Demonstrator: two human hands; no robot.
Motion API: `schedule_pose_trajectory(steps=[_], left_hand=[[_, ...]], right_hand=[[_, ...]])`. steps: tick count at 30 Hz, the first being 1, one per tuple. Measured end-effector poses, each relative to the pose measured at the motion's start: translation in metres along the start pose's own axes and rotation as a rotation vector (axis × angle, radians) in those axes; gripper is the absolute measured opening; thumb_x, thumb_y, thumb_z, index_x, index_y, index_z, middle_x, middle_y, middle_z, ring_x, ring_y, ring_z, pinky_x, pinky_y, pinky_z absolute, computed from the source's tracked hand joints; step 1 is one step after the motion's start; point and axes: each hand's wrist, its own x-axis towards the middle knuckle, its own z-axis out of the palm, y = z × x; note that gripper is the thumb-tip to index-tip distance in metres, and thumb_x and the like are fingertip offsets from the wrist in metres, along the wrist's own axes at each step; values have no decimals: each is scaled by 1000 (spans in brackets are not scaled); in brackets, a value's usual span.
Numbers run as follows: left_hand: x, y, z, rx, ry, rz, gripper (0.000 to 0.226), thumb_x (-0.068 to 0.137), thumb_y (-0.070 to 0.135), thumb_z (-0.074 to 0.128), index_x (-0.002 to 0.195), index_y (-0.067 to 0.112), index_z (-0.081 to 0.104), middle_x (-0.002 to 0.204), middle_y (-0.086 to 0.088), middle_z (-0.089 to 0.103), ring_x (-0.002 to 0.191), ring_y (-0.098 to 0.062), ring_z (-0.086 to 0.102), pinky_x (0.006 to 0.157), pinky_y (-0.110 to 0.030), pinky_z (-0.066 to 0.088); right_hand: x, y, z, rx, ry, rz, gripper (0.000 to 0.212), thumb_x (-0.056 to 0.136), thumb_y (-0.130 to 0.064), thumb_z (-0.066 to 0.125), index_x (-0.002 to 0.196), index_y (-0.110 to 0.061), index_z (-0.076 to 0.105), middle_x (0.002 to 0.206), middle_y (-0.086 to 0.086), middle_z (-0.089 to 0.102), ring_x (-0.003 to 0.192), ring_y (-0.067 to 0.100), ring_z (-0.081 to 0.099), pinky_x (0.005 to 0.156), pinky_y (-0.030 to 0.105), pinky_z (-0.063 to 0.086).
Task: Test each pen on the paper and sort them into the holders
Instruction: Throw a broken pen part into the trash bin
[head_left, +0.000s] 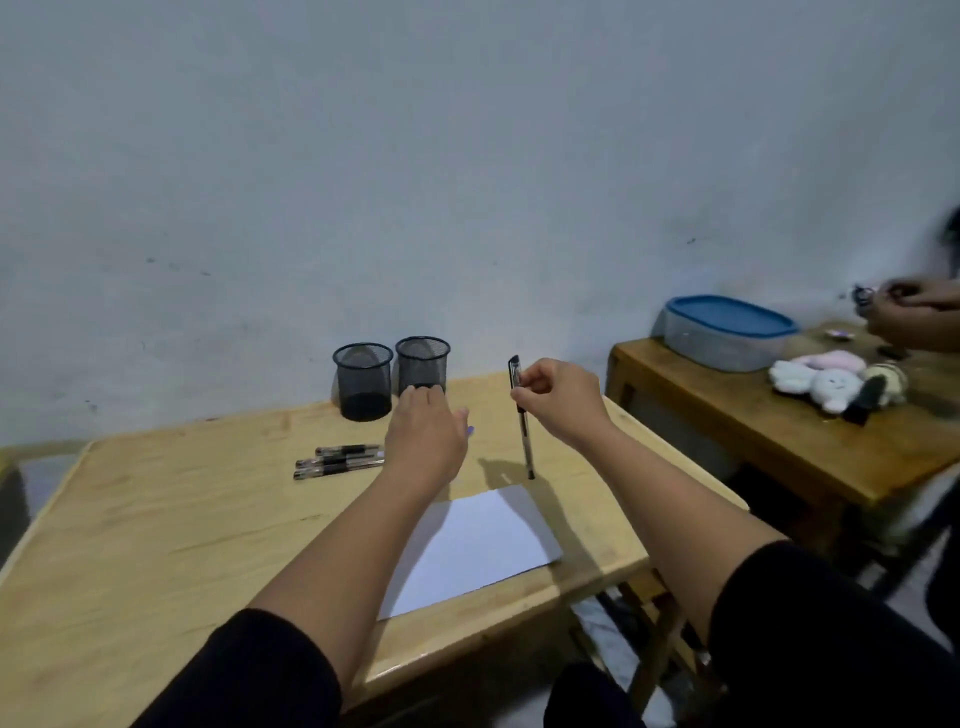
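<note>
My right hand pinches a capped black pen near its top and holds it upright above the table, tip down, just beyond the white paper. My left hand reaches forward with straight fingers, its fingertips at the foot of the right mesh holder. The left mesh holder stands beside it. Three more black pens lie side by side on the table, left of my left hand.
The wooden table stands against a pale wall. A second wooden table to the right carries a blue-lidded plastic box and plush toys. Another person's hands work at the far right.
</note>
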Motion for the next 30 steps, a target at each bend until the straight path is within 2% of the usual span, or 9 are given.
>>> schedule_pose_trajectory(steps=[2, 6, 11, 16, 20, 23, 27, 30], left_hand=[[2, 28, 8, -46, -16, 82, 46, 97, 35, 33, 123, -3, 41, 125, -20, 48, 121, -32, 38, 105, -37, 28], [-9, 93, 29, -117, -49, 244, 49, 97, 35, 34, 126, -3, 40, 129, -23, 46, 123, -34, 36, 104, -38, 28], [-38, 163, 73, -148, -119, 359, 50, 96, 37, 33, 128, 0, 40, 131, -21, 47, 124, -33, 37, 104, -39, 30], [-59, 208, 122, -102, -142, 378, 48, 95, 38, 33, 127, 4, 43, 130, -18, 48, 121, -31, 41, 102, -39, 35], [-66, 221, 153, -63, -143, 326, 44, 95, 35, 34, 126, 5, 43, 131, -17, 47, 120, -30, 43, 100, -40, 38], [-72, 228, 167, 26, -111, 298, 41, 95, 36, 33, 123, 8, 45, 125, -15, 51, 113, -29, 48, 96, -40, 42], [-74, 231, 175, 96, -49, 300, 38, 95, 36, 33, 118, 9, 47, 115, -14, 54, 104, -28, 52, 92, -39, 45], [-74, 231, 178, 111, -23, 311, 36, 95, 35, 33, 116, 8, 46, 112, -14, 55, 100, -28, 52, 89, -39, 47]], right_hand=[[-9, 14, -26, -27, 66, 53, 15, 80, -17, 67, 93, -9, 69, 82, 3, 69, 79, 13, 61, 68, 16, 37], [-34, 49, -76, -98, 182, 143, 19, 80, -21, 66, 95, -10, 69, 89, 5, 72, 87, 18, 63, 79, 27, 46], [-71, 105, -125, -115, 253, 250, 17, 81, -23, 67, 96, -16, 68, 83, -3, 65, 80, 10, 59, 68, 20, 40], [-100, 165, -154, -137, 268, 358, 17, 81, -24, 67, 94, -14, 69, 88, 0, 69, 82, 13, 61, 73, 25, 47], [-121, 209, -166, -108, 243, 427, 18, 83, -23, 66, 97, -12, 68, 84, -1, 63, 82, 11, 57, 74, 25, 46], [-134, 238, -170, -75, 234, 467, 17, 84, -22, 65, 97, -11, 68, 82, -2, 62, 81, 10, 55, 70, 22, 40], [-148, 271, -176, -56, 245, 514, 12, 83, -22, 66, 91, -13, 67, 74, -5, 59, 76, 10, 54, 57, 16, 36], [-157, 292, -181, -55, 248, 549, 8, 83, -22, 66, 86, -14, 65, 70, -5, 58, 74, 10, 54, 65, 21, 38]])
